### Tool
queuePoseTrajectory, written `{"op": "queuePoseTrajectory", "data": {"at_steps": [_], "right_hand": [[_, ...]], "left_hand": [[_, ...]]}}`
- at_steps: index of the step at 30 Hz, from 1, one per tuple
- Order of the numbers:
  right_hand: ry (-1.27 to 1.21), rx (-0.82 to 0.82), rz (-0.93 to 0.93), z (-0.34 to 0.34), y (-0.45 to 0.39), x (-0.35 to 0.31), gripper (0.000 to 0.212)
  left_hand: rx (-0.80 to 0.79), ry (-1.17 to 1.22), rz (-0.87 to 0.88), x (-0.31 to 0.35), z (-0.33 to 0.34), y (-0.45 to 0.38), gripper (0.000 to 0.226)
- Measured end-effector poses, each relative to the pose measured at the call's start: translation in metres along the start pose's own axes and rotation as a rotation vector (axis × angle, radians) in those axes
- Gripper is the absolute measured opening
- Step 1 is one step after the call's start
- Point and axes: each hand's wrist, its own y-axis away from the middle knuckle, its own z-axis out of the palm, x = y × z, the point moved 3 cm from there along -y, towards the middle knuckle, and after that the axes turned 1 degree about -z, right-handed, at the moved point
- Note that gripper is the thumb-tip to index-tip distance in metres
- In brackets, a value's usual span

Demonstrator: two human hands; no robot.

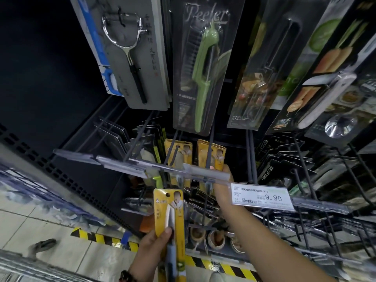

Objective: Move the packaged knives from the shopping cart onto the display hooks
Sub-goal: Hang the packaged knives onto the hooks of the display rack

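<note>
My left hand [151,250] grips a yellow packaged knife [169,216] upright, its hang hole at the top, just below the clear price rail [142,163]. My right hand [222,186] reaches under that rail and touches the yellow knife packages [211,154] hanging on a black display hook [209,145]; its fingers are mostly hidden behind the rail. A second stack of the same yellow packages [179,151] hangs on the hook to its left.
Peeler packs, grey [132,53] and green [203,64], hang above. A 9.90 price tag [262,197] sits right of my right wrist. Black packaged goods [284,159] fill hooks at right. The shopping cart's edge [18,263] is lower left; a striped floor strip [101,239] runs below.
</note>
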Motion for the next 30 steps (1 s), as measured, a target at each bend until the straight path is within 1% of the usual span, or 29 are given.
{"op": "queuePoseTrajectory", "data": {"at_steps": [1, 2, 3, 4, 6, 7, 8, 9, 11, 12, 14, 15, 18, 19, 21, 22, 24, 27, 30], "right_hand": [[0.014, 0.010, 0.051, -0.001, 0.002, 0.005, 0.022], [0.070, 0.010, 0.105, -0.005, 0.006, 0.015, 0.020], [0.139, 0.014, 0.126, -0.010, 0.014, 0.025, 0.025], [0.182, 0.035, 0.111, -0.017, 0.028, 0.028, 0.029], [0.106, 0.088, 0.033, -0.027, 0.060, 0.025, 0.021], [0.063, 0.048, 0.007, -0.029, 0.073, 0.019, 0.018], [0.005, -0.022, -0.005, -0.031, 0.087, 0.014, 0.016], [-0.045, -0.105, -0.013, -0.030, 0.095, 0.011, 0.017], [-0.097, -0.251, -0.052, -0.030, 0.108, 0.002, 0.025], [-0.085, -0.296, -0.048, -0.029, 0.111, 0.000, 0.027], [-0.066, -0.329, -0.057, -0.025, 0.114, -0.009, 0.020], [-0.070, -0.320, -0.067, -0.022, 0.114, -0.013, 0.017], [-0.023, -0.253, -0.092, -0.019, 0.107, -0.020, 0.034], [-0.001, -0.236, -0.100, -0.019, 0.105, -0.023, 0.030], [0.022, -0.210, -0.109, -0.019, 0.099, -0.024, 0.010], [0.024, -0.200, -0.108, -0.019, 0.096, -0.025, 0.004], [0.028, -0.178, -0.123, -0.017, 0.092, -0.028, 0.010], [0.073, -0.176, -0.152, -0.012, 0.090, -0.034, 0.012], [0.082, -0.149, -0.150, -0.008, 0.090, -0.035, 0.023]], "left_hand": [[-0.033, -0.005, 0.009, 0.001, 0.005, -0.002, 0.045], [-0.027, -0.061, 0.014, 0.004, 0.008, -0.003, 0.038], [-0.051, -0.095, 0.040, 0.007, 0.013, -0.003, 0.035], [-0.064, -0.140, 0.076, 0.010, 0.018, -0.002, 0.037], [-0.100, -0.208, 0.135, 0.013, 0.025, -0.003, 0.055], [-0.110, -0.228, 0.139, 0.012, 0.028, -0.005, 0.061], [-0.125, -0.246, 0.142, 0.016, 0.033, -0.002, 0.058], [-0.128, -0.259, 0.158, 0.018, 0.037, -0.003, 0.049], [-0.183, -0.296, 0.186, 0.022, 0.046, -0.001, 0.030], [-0.210, -0.315, 0.209, 0.024, 0.050, 0.000, 0.027], [-0.245, -0.338, 0.227, 0.024, 0.056, -0.001, 0.029], [-0.241, -0.332, 0.239, 0.024, 0.057, -0.003, 0.033], [-0.195, -0.327, 0.261, 0.024, 0.055, -0.003, 0.044], [-0.180, -0.327, 0.261, 0.023, 0.053, -0.004, 0.045], [-0.141, -0.309, 0.229, 0.022, 0.046, -0.004, 0.038], [-0.113, -0.308, 0.207, 0.022, 0.042, -0.004, 0.036], [-0.071, -0.313, 0.175, 0.023, 0.035, 0.000, 0.037], [-0.064, -0.301, 0.146, 0.020, 0.027, 0.005, 0.042], [-0.053, -0.262, 0.146, 0.017, 0.022, 0.006, 0.031]]}}
